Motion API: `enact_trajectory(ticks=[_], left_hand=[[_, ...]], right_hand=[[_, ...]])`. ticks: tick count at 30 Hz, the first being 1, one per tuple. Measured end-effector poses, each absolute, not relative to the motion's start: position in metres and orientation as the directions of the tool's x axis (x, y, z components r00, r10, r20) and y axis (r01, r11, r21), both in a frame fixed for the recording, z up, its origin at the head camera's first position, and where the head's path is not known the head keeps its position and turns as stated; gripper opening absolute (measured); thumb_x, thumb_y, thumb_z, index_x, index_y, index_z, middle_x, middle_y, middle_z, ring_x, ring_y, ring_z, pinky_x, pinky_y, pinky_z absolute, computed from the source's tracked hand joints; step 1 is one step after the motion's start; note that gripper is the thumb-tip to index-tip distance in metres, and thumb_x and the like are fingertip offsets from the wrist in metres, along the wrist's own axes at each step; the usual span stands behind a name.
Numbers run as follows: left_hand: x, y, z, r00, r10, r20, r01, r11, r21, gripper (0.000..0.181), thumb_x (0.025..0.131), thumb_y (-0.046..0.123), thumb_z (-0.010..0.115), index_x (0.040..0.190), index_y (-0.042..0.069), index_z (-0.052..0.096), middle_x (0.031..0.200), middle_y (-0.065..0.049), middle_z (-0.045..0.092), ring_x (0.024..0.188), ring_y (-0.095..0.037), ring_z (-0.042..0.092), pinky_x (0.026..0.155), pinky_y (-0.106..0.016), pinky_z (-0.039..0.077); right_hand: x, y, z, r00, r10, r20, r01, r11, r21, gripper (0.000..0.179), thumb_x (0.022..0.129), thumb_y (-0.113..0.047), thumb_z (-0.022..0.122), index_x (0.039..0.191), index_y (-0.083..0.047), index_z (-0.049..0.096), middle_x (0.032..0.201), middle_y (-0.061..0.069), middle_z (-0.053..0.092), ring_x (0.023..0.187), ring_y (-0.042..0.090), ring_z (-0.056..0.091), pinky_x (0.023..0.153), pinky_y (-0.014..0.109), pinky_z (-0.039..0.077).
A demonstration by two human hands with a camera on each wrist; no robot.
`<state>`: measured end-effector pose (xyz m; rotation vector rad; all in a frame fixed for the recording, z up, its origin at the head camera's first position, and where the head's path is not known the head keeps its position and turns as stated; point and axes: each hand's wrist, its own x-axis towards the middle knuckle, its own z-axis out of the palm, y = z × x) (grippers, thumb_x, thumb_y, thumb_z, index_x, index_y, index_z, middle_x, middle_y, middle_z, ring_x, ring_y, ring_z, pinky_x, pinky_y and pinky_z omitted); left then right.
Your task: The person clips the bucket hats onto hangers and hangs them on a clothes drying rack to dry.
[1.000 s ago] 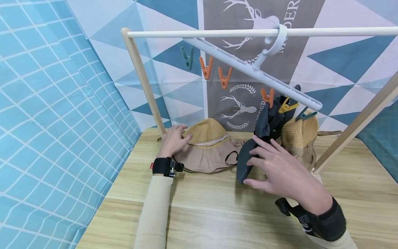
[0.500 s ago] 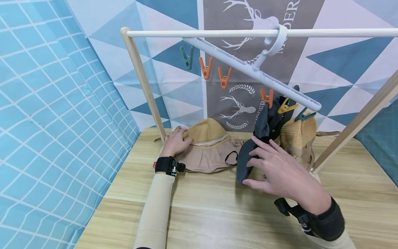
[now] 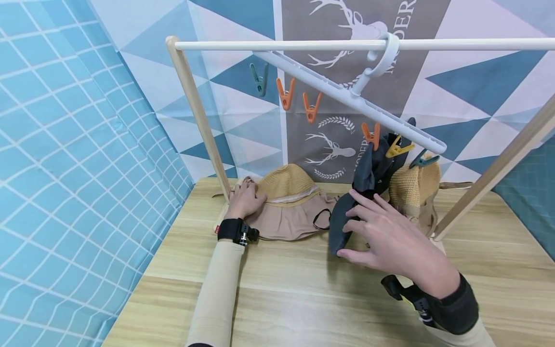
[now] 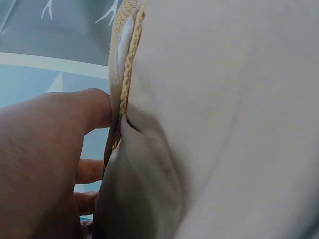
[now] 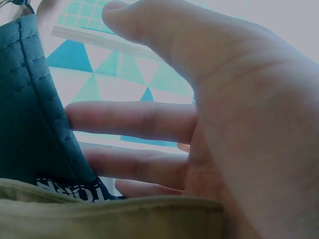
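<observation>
A sun hat [image 3: 290,217] with a yellow woven crown and beige cloth brim lies on the table. My left hand [image 3: 245,200] rests at its left end. In the left wrist view, the thumb reaches the hat's braided edge [image 4: 130,74], and the cloth hides the other fingertips. A dark cap [image 3: 339,224] hangs under the hanger, its stitched brim [image 5: 37,109] low. The spread fingers of my right hand [image 3: 394,241] touch that brim in the right wrist view. Behind this hand, a second woven hat [image 3: 407,190] hangs from a green clip [image 3: 424,160].
A white hanger [image 3: 347,99] hooks over the white rail [image 3: 277,46], which wooden posts [image 3: 197,115] hold up. Several clips dangle from it, among them an orange clip [image 3: 284,94] and a yellow clip [image 3: 399,147]. Blue gridded cloth [image 3: 65,168] borders the wooden table [image 3: 303,284].
My left hand has shifted slightly right, its thumb now closer in over the sun hat. The right hand and the hanging hats stay nearly where they were; the view drifts a little.
</observation>
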<state>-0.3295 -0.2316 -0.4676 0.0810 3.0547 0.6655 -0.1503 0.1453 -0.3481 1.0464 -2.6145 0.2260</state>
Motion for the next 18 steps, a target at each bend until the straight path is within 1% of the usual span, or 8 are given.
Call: enact_trajectory(ticks=[4,7,10,13,18], left_hand=[[-0.331,-0.230,-0.471,-0.999,0.046,-0.018,0.035,0.911,0.410,0.066,0.113,0.041,0.053,0.166,0.003,0.052,0.172,-0.030,0.045,0.152,-0.056,0.040,0.125,-0.070,0.031],[-0.332,-0.229,-0.473,-0.999,0.039,-0.012,0.031,0.912,0.410,0.065,0.113,0.040,0.052,0.167,0.003,0.051,0.172,-0.031,0.044,0.152,-0.057,0.039,0.125,-0.069,0.031],[-0.330,-0.228,-0.473,-0.999,0.030,0.012,0.032,0.915,0.402,0.062,0.113,0.036,0.053,0.165,0.002,0.053,0.170,-0.032,0.047,0.148,-0.056,0.043,0.123,-0.068,0.034],[-0.329,-0.228,-0.474,-0.999,0.024,0.042,0.039,0.918,0.394,0.058,0.113,0.031,0.052,0.162,-0.001,0.055,0.163,-0.035,0.051,0.142,-0.053,0.045,0.117,-0.065,0.036],[-0.332,-0.228,-0.479,-0.997,0.024,0.079,0.053,0.920,0.388,0.050,0.116,0.021,0.046,0.157,-0.006,0.057,0.152,-0.038,0.056,0.130,-0.052,0.045,0.113,-0.063,0.036]], right_hand=[[-0.150,0.145,-0.348,-0.684,-0.644,0.343,-0.693,0.721,-0.026,0.034,0.090,-0.053,0.092,0.104,-0.023,0.085,0.121,0.001,0.081,0.159,0.045,0.055,0.122,0.071,0.048],[-0.150,0.145,-0.347,-0.688,-0.644,0.335,-0.689,0.724,-0.022,0.034,0.091,-0.054,0.092,0.105,-0.023,0.085,0.123,0.002,0.084,0.159,0.044,0.056,0.123,0.071,0.048],[-0.150,0.145,-0.347,-0.690,-0.645,0.329,-0.687,0.726,-0.019,0.035,0.091,-0.054,0.092,0.105,-0.022,0.086,0.124,0.003,0.085,0.158,0.044,0.056,0.124,0.071,0.047],[-0.149,0.145,-0.346,-0.689,-0.646,0.328,-0.689,0.725,-0.021,0.036,0.091,-0.054,0.092,0.106,-0.022,0.086,0.124,0.003,0.084,0.159,0.045,0.056,0.124,0.071,0.047],[-0.150,0.146,-0.347,-0.684,-0.648,0.336,-0.694,0.720,-0.024,0.036,0.090,-0.053,0.092,0.106,-0.022,0.086,0.122,0.003,0.082,0.159,0.045,0.055,0.123,0.072,0.047]])
